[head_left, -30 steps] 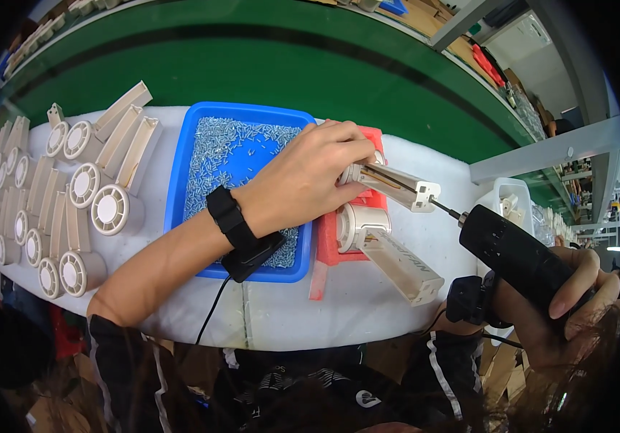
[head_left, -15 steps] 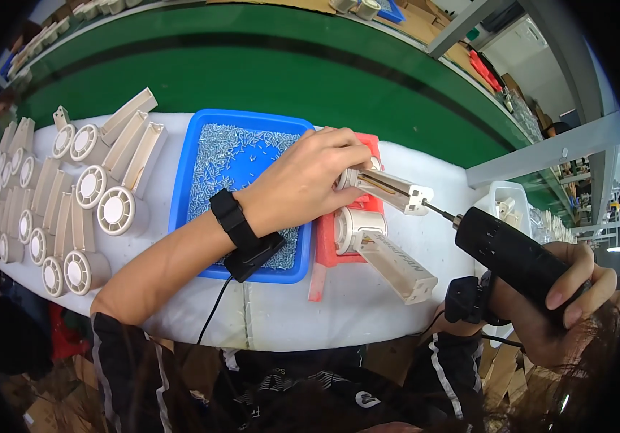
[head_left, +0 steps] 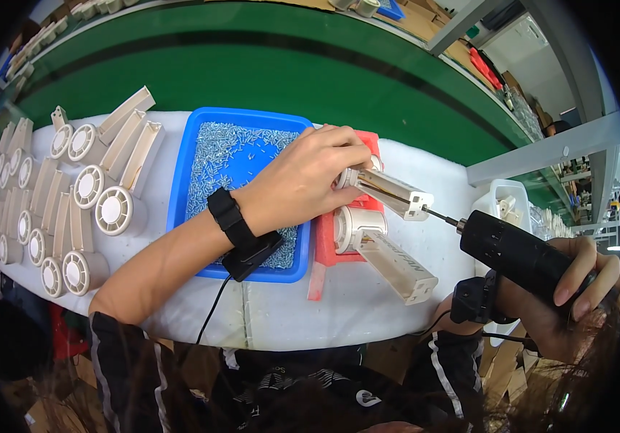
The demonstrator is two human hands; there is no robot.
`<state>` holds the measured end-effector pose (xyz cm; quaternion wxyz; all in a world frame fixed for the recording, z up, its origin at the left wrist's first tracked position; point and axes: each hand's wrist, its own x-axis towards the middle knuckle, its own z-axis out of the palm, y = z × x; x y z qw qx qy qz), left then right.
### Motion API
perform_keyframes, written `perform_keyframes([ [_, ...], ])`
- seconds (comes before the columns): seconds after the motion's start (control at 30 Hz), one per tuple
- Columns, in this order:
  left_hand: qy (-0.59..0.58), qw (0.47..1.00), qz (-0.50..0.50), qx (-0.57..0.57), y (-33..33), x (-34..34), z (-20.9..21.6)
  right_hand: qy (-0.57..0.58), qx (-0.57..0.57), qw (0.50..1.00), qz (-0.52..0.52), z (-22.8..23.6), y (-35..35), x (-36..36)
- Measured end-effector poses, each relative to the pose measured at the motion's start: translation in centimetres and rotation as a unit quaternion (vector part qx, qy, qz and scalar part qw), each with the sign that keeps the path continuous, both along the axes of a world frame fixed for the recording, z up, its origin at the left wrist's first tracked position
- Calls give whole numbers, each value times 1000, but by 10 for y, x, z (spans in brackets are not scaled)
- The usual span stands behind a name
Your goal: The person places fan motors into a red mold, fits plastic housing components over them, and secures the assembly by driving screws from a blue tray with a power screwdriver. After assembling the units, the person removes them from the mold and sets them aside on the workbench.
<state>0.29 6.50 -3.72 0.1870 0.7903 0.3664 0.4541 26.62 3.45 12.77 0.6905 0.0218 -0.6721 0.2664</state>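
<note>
My left hand point(head_left: 324, 167) is closed around the round end of a cream plastic handheld fan housing point(head_left: 396, 195), which rests over a red holder point(head_left: 324, 234). Its hollow handle points right. My right hand point(head_left: 581, 285) grips a black electric screwdriver point(head_left: 516, 249), whose bit tip meets the end of that handle. A second cream fan housing point(head_left: 396, 267) lies in the red holder, nearer me, its handle slanting to the lower right. Left of the holder, under my left forearm, sits a blue tray point(head_left: 201, 144) of small silver screws point(head_left: 216, 155).
Many cream fan housings point(head_left: 111, 209) stand in rows on the white table point(head_left: 281, 310) at the left. A green conveyor belt point(head_left: 252, 72) runs behind. At the right are a pale bin point(head_left: 508, 198) with parts and a grey metal frame point(head_left: 548, 148).
The screwdriver and my right hand have shifted very slightly right and down, the bit still at the handle end. My left hand keeps its hold.
</note>
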Motion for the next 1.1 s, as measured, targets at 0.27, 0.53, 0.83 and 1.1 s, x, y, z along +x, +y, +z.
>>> perform_keyframes([
  [0.27,-4,1000,0,3,0,1,0,-21,-15,999,-36,1,-5,-3],
  [0.53,-5,1000,2,1,-2,-1,0,-24,-34,999,-2,1,-10,-11],
  [0.83,-13,1000,-1,14,1,2,-3,-7,67,998,4,-4,2,-20],
  [1.1,-7,1000,-12,-11,1,1,4,-22,96,991,92,-2,10,-2],
])
